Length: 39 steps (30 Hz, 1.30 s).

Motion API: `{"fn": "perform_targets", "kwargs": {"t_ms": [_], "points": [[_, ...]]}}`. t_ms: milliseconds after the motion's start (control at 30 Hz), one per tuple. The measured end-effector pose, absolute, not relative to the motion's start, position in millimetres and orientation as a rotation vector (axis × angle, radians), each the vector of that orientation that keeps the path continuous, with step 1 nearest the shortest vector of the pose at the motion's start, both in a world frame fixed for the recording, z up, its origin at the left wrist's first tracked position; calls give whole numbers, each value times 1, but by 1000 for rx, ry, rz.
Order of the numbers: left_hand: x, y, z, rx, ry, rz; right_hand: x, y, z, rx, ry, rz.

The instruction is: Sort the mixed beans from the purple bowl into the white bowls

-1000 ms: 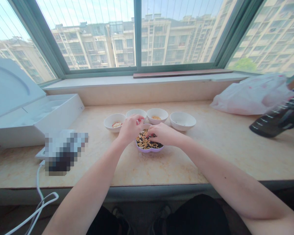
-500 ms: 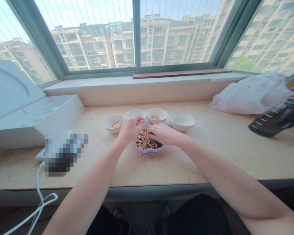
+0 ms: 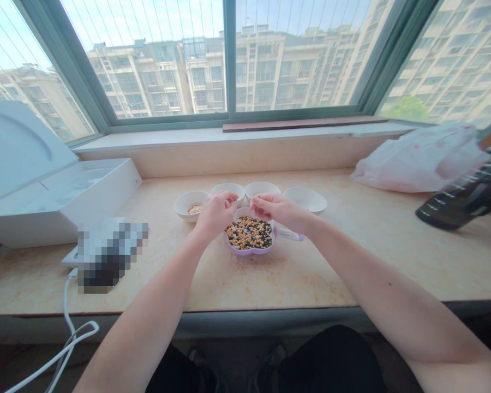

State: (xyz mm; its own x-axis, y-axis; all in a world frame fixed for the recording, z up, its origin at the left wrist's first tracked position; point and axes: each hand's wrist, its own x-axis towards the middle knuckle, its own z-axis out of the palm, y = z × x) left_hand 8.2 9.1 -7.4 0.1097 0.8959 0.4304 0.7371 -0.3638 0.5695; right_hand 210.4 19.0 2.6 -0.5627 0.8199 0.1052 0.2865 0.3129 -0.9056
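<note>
A purple-rimmed, lobed dish with a short handle holds mixed dried beans, tan and black with a few paler pieces. My left hand is at the dish's left edge, in front of the second white bowl, fingers curled together. Over the dish's far right edge hangs my right hand, its thumb and fingertips pinched. Whatever either hand holds is too small or hidden to make out. Pale and reddish pieces lie in the leftmost white bowl.
Behind my right hand are a third white bowl and a fourth. On the left stand an open white box and a blurred-out object near a white cable. A plastic bag and a dark bottle stand right.
My right hand has risen out of the beans and moved away toward the bowls, uncovering the dish's handle. My left hand stays nearly in place, its fingers a little more curled.
</note>
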Motion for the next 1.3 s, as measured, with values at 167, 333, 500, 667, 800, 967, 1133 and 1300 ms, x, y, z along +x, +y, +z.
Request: {"fn": "perform_targets", "kwargs": {"t_ms": [167, 333, 500, 667, 800, 967, 1133, 1300], "points": [[6, 9, -6, 2167, 1665, 1084, 208, 11, 13, -945, -1859, 1368], [7, 8, -6, 2168, 1670, 1089, 212, 13, 16, -1007, -1958, 1242], [7, 7, -6, 2169, 1665, 1085, 216, 22, 9, -935, -1884, 1323], [6, 8, -7, 2167, 1658, 1070, 214, 22, 5, -705, -1520, 1650], [6, 8, -6, 2154, 1656, 1064, 212, 21, 3, -682, -1550, 1618], [5, 7, -4, 2143, 1658, 1030, 209, 21, -1, -727, -1705, 1265], [6, 6, -4, 2137, 1657, 1028, 208, 20, -2, -874, -1844, 817], [5, 7, -5, 2139, 1621, 1014, 210, 24, -3, -1047, -1907, 526]]}}
